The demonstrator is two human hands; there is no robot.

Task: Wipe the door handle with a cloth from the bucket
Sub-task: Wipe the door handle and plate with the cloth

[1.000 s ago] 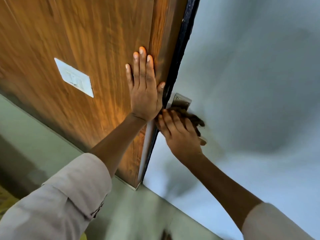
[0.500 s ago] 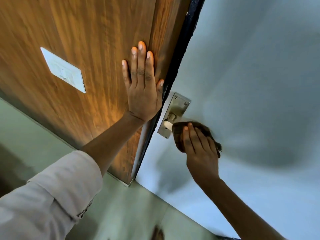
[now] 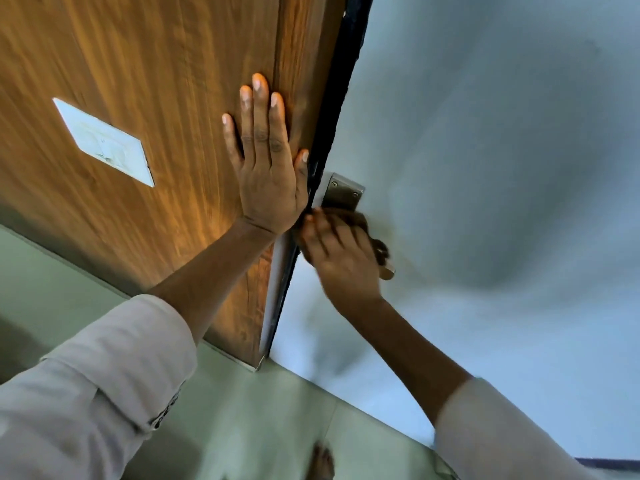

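Note:
A metal door handle plate (image 3: 343, 195) sits on the pale grey door face (image 3: 485, 168), just right of the door's black edge (image 3: 332, 109). My right hand (image 3: 341, 261) presses a dark brown cloth (image 3: 367, 233) over the lever, whose metal tip (image 3: 388, 273) sticks out past the fingers. My left hand (image 3: 266, 168) lies flat, fingers spread, on the brown wooden panel (image 3: 156, 98) beside the door edge. The bucket is out of view.
A white rectangular plate (image 3: 104, 143) is fixed to the wooden panel at left. Pale green floor tiles (image 3: 242, 427) lie below, with a bare foot (image 3: 322, 462) at the bottom edge. Light sleeves cover both forearms.
My right hand with the cloth slid out along the lever, exposing the plate, and has come back toward the door edge, covering the plate's lower part. The left hand stays pressed on the wood.

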